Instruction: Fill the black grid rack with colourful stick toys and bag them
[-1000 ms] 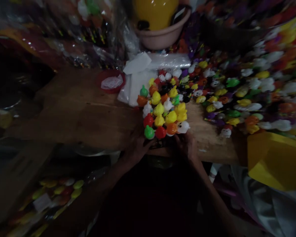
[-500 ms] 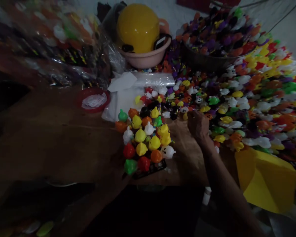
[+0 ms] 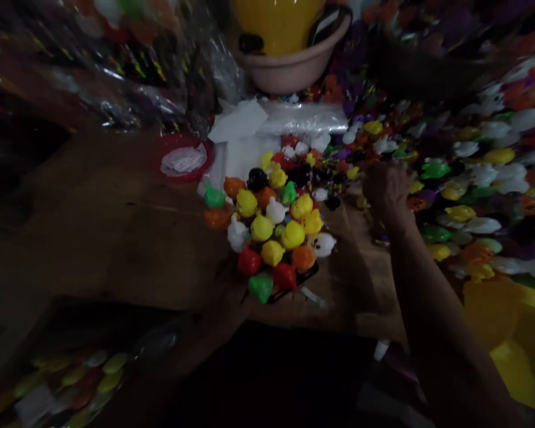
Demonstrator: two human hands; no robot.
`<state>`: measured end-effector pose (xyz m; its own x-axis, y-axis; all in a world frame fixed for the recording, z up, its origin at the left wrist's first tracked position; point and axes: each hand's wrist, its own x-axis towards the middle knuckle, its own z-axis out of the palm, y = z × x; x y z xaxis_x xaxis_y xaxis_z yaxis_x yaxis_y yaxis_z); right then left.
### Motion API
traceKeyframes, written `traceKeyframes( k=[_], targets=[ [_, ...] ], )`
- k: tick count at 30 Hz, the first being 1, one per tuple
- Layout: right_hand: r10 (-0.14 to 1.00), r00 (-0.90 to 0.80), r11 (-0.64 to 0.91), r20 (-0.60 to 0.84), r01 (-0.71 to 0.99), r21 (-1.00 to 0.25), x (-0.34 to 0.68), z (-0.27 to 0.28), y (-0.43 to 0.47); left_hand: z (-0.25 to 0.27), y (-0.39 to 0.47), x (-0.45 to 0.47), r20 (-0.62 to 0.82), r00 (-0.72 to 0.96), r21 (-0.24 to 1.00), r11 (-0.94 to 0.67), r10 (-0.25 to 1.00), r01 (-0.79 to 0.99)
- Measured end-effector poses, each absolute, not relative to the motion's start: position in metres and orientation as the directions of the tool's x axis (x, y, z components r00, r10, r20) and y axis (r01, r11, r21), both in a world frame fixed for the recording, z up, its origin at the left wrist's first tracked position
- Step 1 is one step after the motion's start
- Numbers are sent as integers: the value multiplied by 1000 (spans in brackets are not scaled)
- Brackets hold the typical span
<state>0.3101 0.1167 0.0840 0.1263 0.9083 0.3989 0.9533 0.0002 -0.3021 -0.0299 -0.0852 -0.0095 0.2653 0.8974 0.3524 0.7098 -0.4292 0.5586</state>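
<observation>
In the head view, a bunch of small plastic figure toys (image 3: 262, 227), yellow, red, orange, green and white, stands over a dark frame (image 3: 311, 276) on the wooden table. My left hand (image 3: 225, 306) is at the near left edge of this bunch, deep in shadow; its fingers are hidden. To the right, my right hand (image 3: 387, 189) reaches to the edge of a large heap of similar toys (image 3: 461, 212). Its fingers look curled and closed, though blurred. Whatever they hold is hidden.
A pink basin (image 3: 294, 66) holding a yellow helmet (image 3: 279, 27) stands at the back. Plastic bags (image 3: 305, 117) and a red dish (image 3: 160, 163) of paper slips lie nearer. A yellow folded sheet (image 3: 512, 351) is at right, a bag of toys (image 3: 84, 374) lower left.
The view has tilted down and shifted left, so most things sit higher and further right. My right hand stays by the heap's edge. A small white strip now shows beside the dark frame.
</observation>
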Motion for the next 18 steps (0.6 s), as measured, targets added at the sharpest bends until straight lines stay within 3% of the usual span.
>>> traceKeyframes(
  k=[2, 5, 9, 12, 15, 18],
  targets=[
    [878, 159, -80, 451, 979, -188, 299, 96, 87, 0, -87, -27, 366, 290, 521, -453, 884, 723],
    [876, 57, 1, 478, 993, -120, 284, 89, 26, 4, -80, -18, 373, 294, 463, -452, 880, 763],
    [931, 77, -1, 358, 978, -208, 255, 38, -42, -3, -71, -14, 371, 289, 445, -442, 882, 779],
    [894, 119, 28, 432, 947, -319, 242, 7, -60, -11, -68, -17, 385, 261, 443, -425, 885, 789],
    [852, 102, 136, 514, 904, -405, 254, 11, -66, -17, -66, -23, 419, 262, 448, -449, 869, 773],
    [842, 118, 91, 526, 930, -355, 276, 32, -81, -19, -66, -31, 424, 315, 438, -497, 849, 749]
  ],
)
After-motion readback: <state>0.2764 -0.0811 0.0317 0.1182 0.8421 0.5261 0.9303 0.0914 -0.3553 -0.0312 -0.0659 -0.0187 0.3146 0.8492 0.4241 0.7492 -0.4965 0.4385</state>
